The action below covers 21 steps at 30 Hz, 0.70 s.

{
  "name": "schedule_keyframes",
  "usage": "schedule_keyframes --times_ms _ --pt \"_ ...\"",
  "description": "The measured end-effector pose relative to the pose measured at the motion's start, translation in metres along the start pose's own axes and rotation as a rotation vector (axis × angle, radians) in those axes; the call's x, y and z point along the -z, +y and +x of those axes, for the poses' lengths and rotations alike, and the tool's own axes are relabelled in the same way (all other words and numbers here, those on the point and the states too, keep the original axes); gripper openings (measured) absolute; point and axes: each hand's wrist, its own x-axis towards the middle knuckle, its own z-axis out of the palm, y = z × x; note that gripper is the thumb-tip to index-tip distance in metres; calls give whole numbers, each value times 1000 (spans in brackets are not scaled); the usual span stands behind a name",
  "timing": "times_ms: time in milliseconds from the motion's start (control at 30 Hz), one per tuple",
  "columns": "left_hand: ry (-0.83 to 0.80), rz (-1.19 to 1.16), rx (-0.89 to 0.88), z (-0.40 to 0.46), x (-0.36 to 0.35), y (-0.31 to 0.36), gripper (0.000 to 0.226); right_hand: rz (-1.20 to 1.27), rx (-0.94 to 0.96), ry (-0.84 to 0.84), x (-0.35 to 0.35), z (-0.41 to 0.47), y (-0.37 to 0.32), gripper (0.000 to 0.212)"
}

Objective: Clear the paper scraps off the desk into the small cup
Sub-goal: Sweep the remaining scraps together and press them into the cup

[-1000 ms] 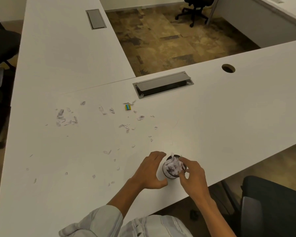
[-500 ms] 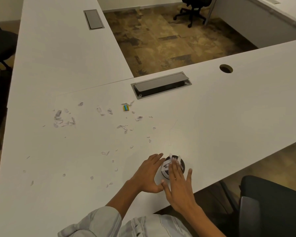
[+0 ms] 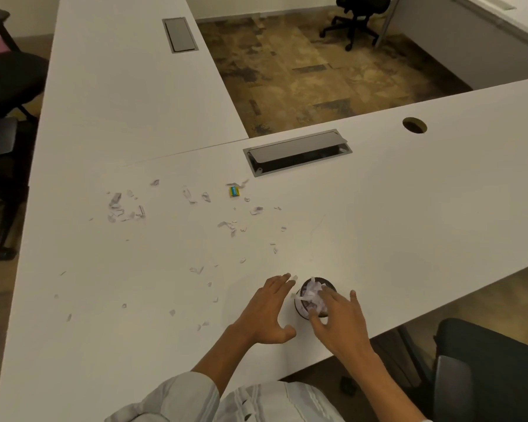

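Observation:
A small dark cup [image 3: 313, 287] stuffed with white paper scraps stands near the front edge of the white desk [image 3: 409, 208]. My right hand [image 3: 339, 321] lies over the cup's near side, its straight fingers pressing down on the scraps. My left hand [image 3: 267, 312] rests flat on the desk just left of the cup, fingers spread and thumb out. Several loose paper scraps lie scattered to the left and beyond, with a cluster [image 3: 122, 208] far left and another [image 3: 229, 226] mid-desk. A small yellow and blue piece [image 3: 233, 191] lies among them.
A metal cable tray [image 3: 297, 152] with a raised lid is set into the desk beyond the scraps, and a round grommet hole [image 3: 414, 125] lies to the right. A dark chair [image 3: 488, 370] stands at the lower right, another [image 3: 9, 80] at the left.
My right hand went from pinching scraps at the cup's rim to laying flat fingers over the cup and pressing the paper down. My left hand stayed beside the cup.

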Motion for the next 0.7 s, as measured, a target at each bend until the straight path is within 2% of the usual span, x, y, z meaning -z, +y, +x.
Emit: schedule_keyframes --times_ms 100,333,467,700 --pt "-13 -49 124 1 -2 3 75 198 -108 139 14 -10 6 39" --pt "109 -337 274 21 -10 16 31 334 -240 181 17 -32 11 30" --pt "202 -289 242 33 -10 21 13 362 -287 192 10 -47 15 28" --pt "131 54 149 46 -6 29 20 358 -362 101 -9 -67 30 31"
